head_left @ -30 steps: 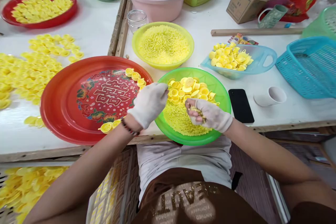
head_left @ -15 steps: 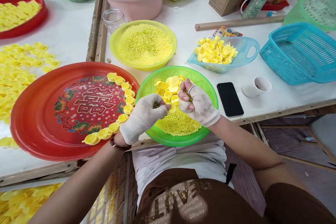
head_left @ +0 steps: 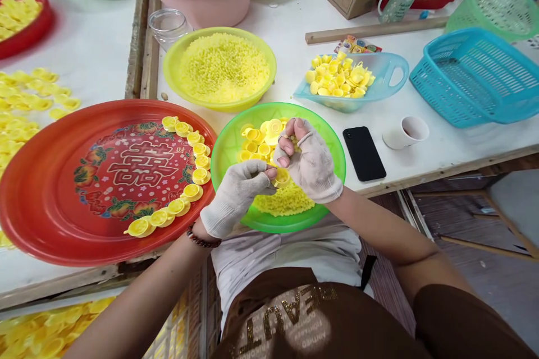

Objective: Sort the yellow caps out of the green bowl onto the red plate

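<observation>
Two hands together over green bowl (head_left: 223, 151): left hand (head_left: 236, 196) pinching yellow cap (head_left: 281, 178), right hand (head_left: 309, 157) gripping pellets (head_left: 293, 143); caps (head_left: 181, 206) lined within reach on red tray (head_left: 37, 219).

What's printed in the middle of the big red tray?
The red tray shows a double-happiness character among flowers and fruit; clearest in the head view.

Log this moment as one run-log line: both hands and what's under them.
left hand by yellow cap | right hand fingers pinched, held item unclear | both over green plastic bowl | caps lined along red tray
</observation>
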Tool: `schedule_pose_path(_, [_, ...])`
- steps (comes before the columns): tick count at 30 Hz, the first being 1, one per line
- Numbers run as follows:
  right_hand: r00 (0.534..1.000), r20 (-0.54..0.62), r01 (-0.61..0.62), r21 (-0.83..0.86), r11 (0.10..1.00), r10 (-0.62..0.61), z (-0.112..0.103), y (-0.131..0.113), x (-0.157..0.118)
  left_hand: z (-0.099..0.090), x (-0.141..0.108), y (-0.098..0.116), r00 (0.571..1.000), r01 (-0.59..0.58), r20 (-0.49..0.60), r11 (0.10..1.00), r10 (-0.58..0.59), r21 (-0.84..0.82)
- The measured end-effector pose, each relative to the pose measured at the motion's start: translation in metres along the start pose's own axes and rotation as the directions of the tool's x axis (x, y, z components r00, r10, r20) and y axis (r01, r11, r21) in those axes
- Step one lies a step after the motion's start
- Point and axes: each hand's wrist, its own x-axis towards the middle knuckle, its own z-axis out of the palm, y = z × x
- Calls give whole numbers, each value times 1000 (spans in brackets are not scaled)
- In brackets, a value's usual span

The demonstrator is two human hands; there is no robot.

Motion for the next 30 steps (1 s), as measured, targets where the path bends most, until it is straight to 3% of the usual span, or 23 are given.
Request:
schedule_pose_path(5, [998,-54,-34,7,999,34,-5,-9,-1,-2,0,3,997,75,-4,992,-76,-97])
schedule_pose_path(8, [1000,-20,-11,-30,999,11,-3,-12,-5,0,1,5,995,98,35,995,-98,-4])
schedule_pose_path(12, [999,42,8,-146,989,-2,-4,-12,-14,-3,-5,16,999,-26,-43,989,33,146])
schedule_pose_path(15, [991,101,-45,-358,933,87,-14,-15,-22,-27,-22,39,978,-110,-149,971,144,213])
schedule_pose_path(17, [963,197,-30,-602,798,185,-24,-17,-26,-57,-39,56,946,-129,-245,938,214,322])
schedule_pose_path(19, [886,355,137,-815,563,298,-33,-15,-30,-95,-61,68,890,-71,-355,858,284,508])
schedule_pose_path(21, [783,481,388,-873,297,393,-41,-10,-32,-135,-83,70,840,75,-435,723,326,687])
schedule_pose_path(23, [715,540,573,-816,69,443,-46,-3,-34,-171,-103,63,815,218,-471,573,337,790])
schedule_pose_path(27, [698,566,693,-687,-217,438,-46,9,-34,-219,-128,34,827,354,-475,379,301,855])
schedule_pose_path(30, [677,540,722,-618,-311,499,-39,12,-32,-231,-132,20,873,398,-459,301,164,866])
